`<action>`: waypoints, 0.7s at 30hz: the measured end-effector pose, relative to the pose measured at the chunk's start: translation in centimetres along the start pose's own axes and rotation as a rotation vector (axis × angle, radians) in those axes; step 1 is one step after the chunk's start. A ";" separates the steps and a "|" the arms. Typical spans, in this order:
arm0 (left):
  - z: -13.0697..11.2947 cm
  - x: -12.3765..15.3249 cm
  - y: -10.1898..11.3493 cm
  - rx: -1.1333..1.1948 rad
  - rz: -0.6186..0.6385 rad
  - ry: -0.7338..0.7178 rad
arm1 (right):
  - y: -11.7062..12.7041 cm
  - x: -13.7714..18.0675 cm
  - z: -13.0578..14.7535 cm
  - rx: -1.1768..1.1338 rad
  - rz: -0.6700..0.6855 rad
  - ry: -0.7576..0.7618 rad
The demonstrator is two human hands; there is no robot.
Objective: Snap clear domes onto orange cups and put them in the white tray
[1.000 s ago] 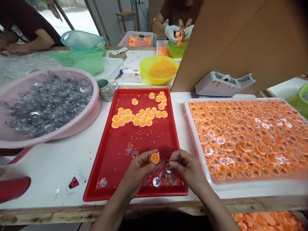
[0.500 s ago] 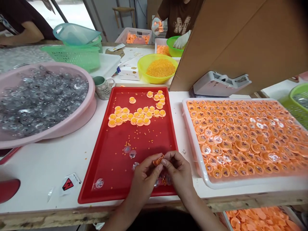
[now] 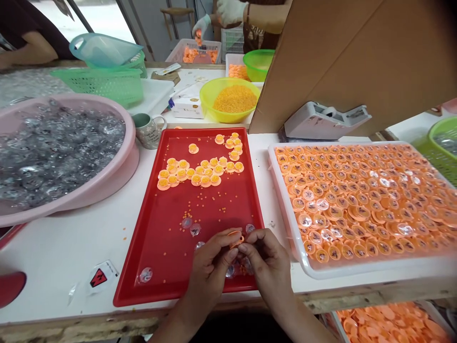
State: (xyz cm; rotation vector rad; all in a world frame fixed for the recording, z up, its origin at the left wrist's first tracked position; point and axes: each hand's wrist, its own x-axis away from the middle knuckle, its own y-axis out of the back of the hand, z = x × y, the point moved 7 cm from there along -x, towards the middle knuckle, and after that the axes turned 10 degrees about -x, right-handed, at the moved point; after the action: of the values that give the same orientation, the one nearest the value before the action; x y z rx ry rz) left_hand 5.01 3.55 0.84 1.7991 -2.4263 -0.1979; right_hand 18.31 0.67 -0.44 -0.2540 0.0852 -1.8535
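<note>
Over the near right part of the red tray (image 3: 171, 267), my left hand (image 3: 210, 267) pinches a small orange toy teacup (image 3: 235, 239), its ring handle facing right. My right hand (image 3: 269, 262) closes on the same cup from the other side, thumb and fingertips against it. Clear plastic discs with small printed figures, such as one clear disc (image 3: 145, 275), lie on the tray around my hands; some are partly hidden beneath them. Farther up the tray stand several orange toy cups on saucers (image 3: 205, 179), filled with yellow bits. Loose yellow grains are scattered between.
At right is a white tray (image 3: 307, 267) packed with finished-looking orange cups. A pink basin (image 3: 130, 162) of clear discs stands left, beside a mug (image 3: 146, 133). Behind are a yellow bowl (image 3: 210, 107) of grains, a tape dispenser (image 3: 324, 121) and a cardboard panel (image 3: 339, 62). A co-worker's gloved hand (image 3: 202, 26) holds orange pieces.
The cup between my fingers has turned, so its ring handle now shows. A clear disc has come into view beyond my right hand. The co-worker's gloved hands have moved left over the far crate.
</note>
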 end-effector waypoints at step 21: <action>1.5 -0.7 -0.7 -0.030 0.012 0.174 | -0.3 0.0 1.7 0.275 0.058 0.190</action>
State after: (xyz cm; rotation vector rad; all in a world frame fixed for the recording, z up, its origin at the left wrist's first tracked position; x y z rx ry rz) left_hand 5.66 4.06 -0.75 1.7113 -2.3016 -0.0727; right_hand 18.35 0.88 1.26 0.1150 -0.0318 -1.8032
